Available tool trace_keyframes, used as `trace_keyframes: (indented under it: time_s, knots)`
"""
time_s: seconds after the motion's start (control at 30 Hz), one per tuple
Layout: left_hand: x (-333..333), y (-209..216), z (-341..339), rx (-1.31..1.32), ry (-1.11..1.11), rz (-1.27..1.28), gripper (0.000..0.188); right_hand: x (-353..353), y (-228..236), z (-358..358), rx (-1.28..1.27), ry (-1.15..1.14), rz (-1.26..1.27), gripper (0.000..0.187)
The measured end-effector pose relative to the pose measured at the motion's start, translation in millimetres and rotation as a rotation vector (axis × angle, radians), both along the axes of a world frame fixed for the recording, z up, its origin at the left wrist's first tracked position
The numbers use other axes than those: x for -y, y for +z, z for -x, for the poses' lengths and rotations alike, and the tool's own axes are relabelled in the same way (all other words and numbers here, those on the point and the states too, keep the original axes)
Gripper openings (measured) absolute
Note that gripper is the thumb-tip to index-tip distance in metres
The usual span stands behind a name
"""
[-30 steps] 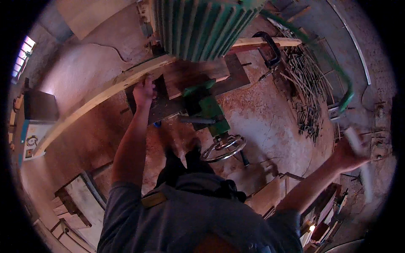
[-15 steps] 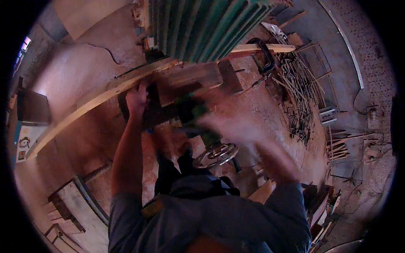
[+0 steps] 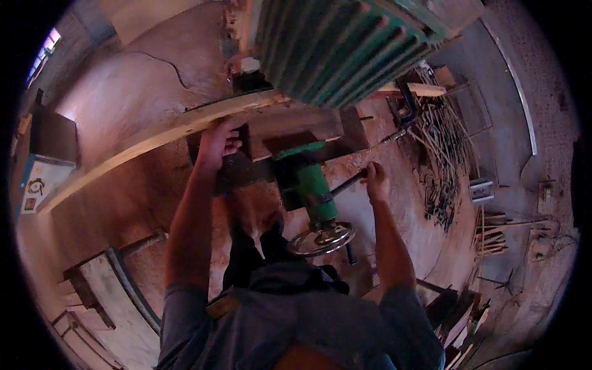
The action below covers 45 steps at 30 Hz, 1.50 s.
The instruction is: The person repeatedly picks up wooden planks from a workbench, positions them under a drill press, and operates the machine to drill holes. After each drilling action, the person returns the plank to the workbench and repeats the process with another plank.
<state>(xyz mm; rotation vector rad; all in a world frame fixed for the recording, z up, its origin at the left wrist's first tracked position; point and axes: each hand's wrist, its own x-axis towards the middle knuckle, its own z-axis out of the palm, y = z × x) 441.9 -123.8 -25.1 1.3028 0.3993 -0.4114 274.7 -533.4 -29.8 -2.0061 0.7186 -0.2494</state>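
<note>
A: Where do the hands sit?

B: The left hand point(image 3: 217, 143) lies on the long pale plank point(image 3: 154, 139), fingers curled over its near edge, a loose grip resting more than clamping. The plank runs from the lower left up to the green ribbed machine housing point(image 3: 345, 49), where its end goes under the housing's edge.

A: And the right?

B: The right hand point(image 3: 375, 180) is wrapped shut around the dark lever handle point(image 3: 345, 184), which sticks out sideways from the green column point(image 3: 314, 191). Just below the column hangs the round metal handwheel point(image 3: 322, 237), close to the person's knees.

A: Any room to move?

B: To the left of the plank the sawdust floor point(image 3: 117, 203) is open. To the right, a heap of wood offcuts point(image 3: 441, 154) crowds the floor near the lever hand, and stacked boards point(image 3: 105, 302) lie at the lower left, just beside the person's left arm.
</note>
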Motion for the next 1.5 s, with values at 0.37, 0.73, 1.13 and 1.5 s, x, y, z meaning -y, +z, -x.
trace_keyframes:
  time_s: [0.37, 0.73, 1.13, 1.5]
  knots:
    - [-179, -31, 45, 0.103, 0.447, 0.438, 0.027, -62, 90, 77, 0.147, -0.105, -0.26, 0.025]
    - [-305, 40, 239, 0.557, 0.747, 0.417, 0.041, -310, 139, 22, 0.436, 1.132, 0.545, 0.045]
    - [-179, 18, 460, 0.236, 0.796, 0.151, 0.069, -370, -2, 122, -0.177, 1.764, 0.102, 0.046]
    - [-204, 19, 581, 0.172, 1.427, 0.062, 0.026, -493, 20, 267, 0.049, 2.062, 0.026, 0.065]
